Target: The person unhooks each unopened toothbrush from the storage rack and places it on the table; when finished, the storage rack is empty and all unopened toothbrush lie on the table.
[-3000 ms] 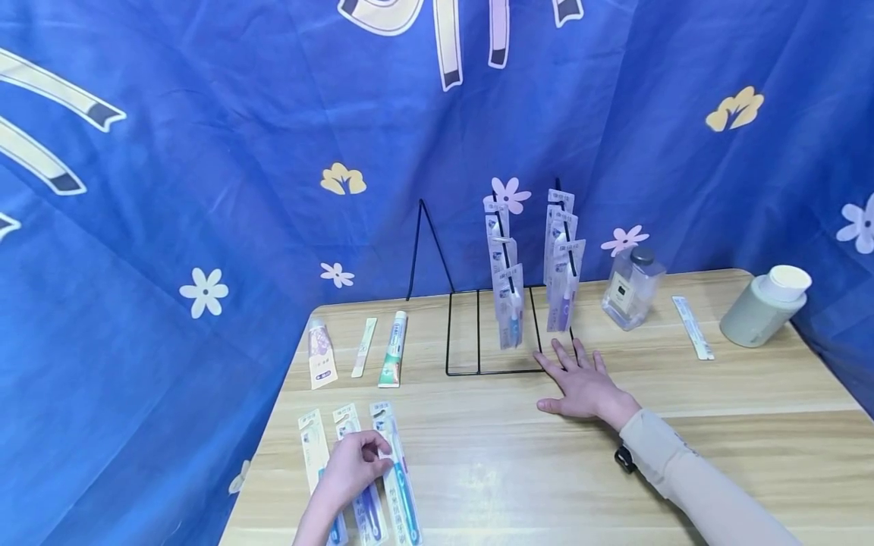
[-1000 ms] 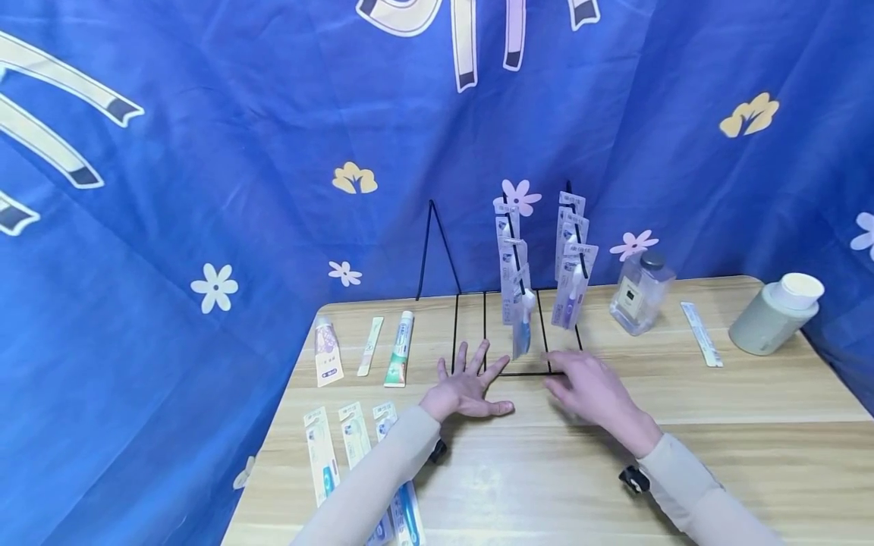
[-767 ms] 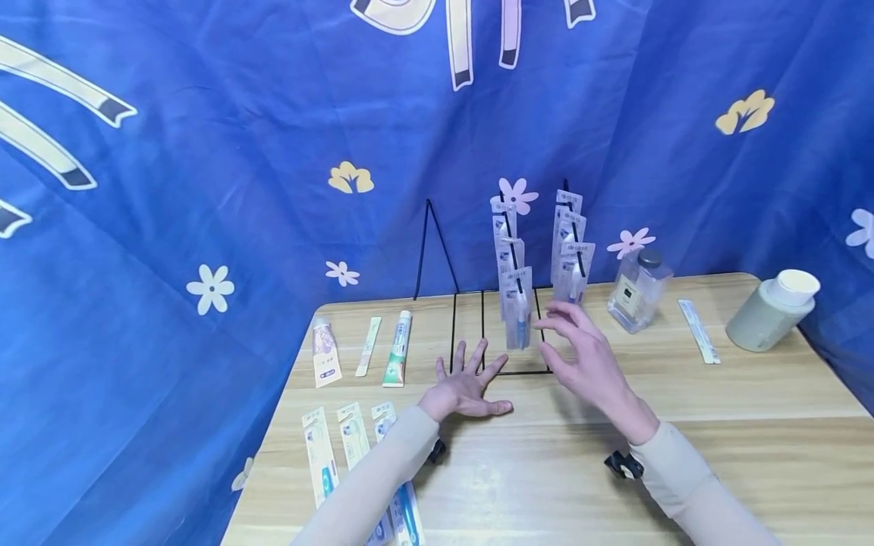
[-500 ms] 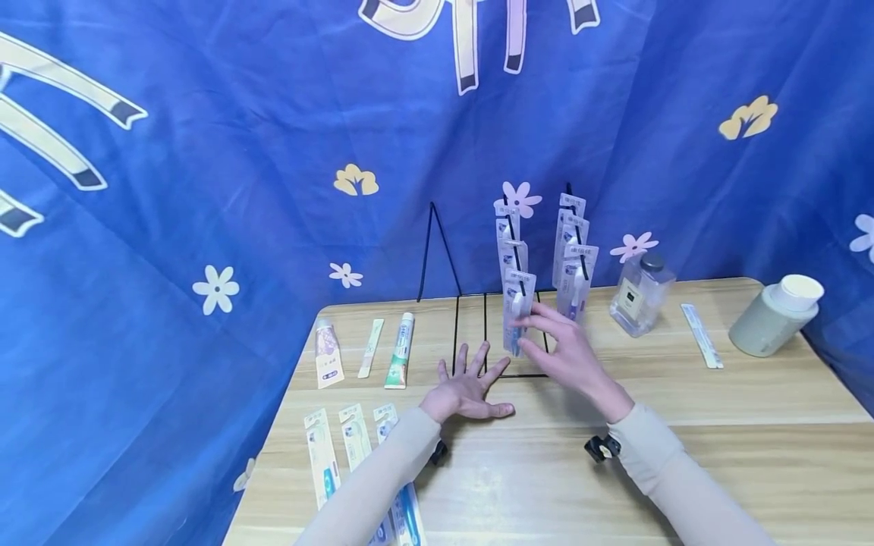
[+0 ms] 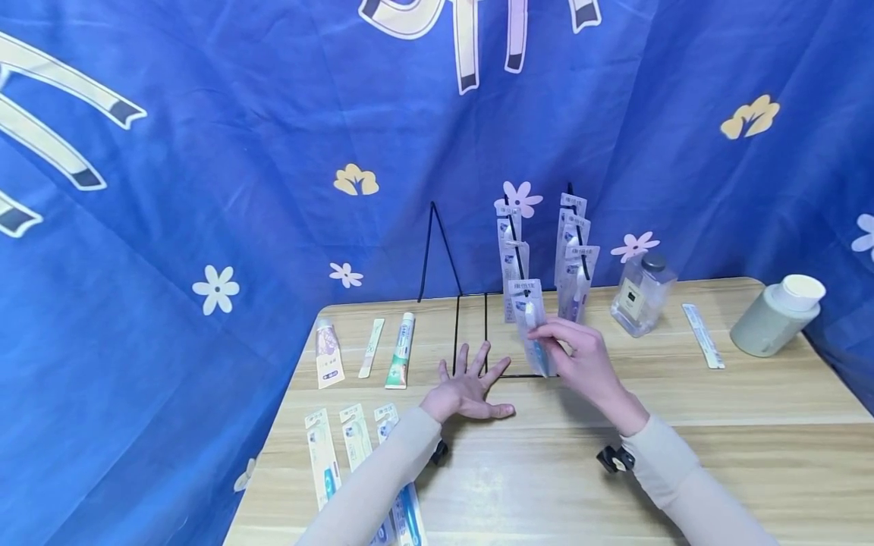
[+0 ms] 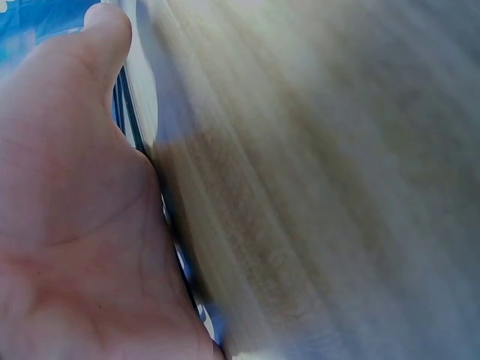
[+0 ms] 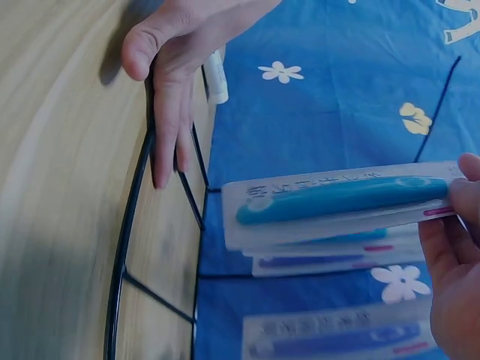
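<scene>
Two views, head and right wrist, show the right hand pinching a toothbrush pack; the left hand lies splayed

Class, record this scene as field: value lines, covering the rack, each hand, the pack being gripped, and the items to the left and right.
Rack: black wire, two rows of hanging packs
Left hand: fingers spread at rack's front edge
Right hand: fingers pinch a blue-handled toothbrush pack
Gripped pack free of rack: cannot tell
Table, front left: three toothbrush packs
Back left: purple-and-white tube, slim packet, green-and-white tube
Right: clear bottle, another slim packet, white-capped bottle
</scene>
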The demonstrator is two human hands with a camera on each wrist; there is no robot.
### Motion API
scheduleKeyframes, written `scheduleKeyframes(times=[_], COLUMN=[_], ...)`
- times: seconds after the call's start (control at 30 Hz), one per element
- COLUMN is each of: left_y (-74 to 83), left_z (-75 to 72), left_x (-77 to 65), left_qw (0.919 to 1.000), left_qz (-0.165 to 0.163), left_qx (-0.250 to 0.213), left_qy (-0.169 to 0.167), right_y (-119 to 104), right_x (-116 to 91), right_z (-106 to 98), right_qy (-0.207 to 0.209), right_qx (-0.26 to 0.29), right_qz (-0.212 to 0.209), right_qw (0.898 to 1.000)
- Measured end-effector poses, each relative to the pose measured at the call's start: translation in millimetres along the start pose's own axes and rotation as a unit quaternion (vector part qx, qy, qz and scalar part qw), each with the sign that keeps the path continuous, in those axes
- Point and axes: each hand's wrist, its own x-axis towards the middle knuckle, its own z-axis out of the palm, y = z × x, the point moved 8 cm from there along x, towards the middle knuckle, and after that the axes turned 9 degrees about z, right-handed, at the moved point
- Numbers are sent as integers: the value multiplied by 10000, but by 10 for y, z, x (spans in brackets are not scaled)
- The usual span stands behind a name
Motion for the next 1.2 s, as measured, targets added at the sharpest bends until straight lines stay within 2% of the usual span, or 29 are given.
scheduleKeyframes(times=[0.17,0.33,0.43,0.5,0.63,0.77,0.9,0.97,1.2], left_y=[4,-40,-11,12,20,7,-6,-9,-2], left_z=[-7,3,8,10,6,3,0,-7,-6], left_x=[-8,-36,-36,-30,-20,-14,-20,-24,5], left_qw=[10000,10000,10000,10000,10000,10000,10000,10000,10000], left_qz=[29,-35,1,40,17,9,17,25,78], left_qx=[-2,43,12,-7,44,0,-9,3,-13], left_qy=[38,21,-11,-22,5,28,31,50,51], right_y=[-78,-122,-74,29,381,758,1019,1106,1259], right_x=[-145,-231,-356,-475,-772,-1104,-1399,-1495,-1619], right_z=[-280,-397,-485,-570,-727,-817,-852,-857,-857], right_qy=[34,64,46,-6,-277,-815,-1237,-1333,-1726], right_qx=[91,343,371,407,379,209,130,78,-345], right_qz=[106,211,633,1203,2498,3610,4448,4685,4888], right_qw=[9999,9992,9973,9919,9672,9288,8869,8733,8545])
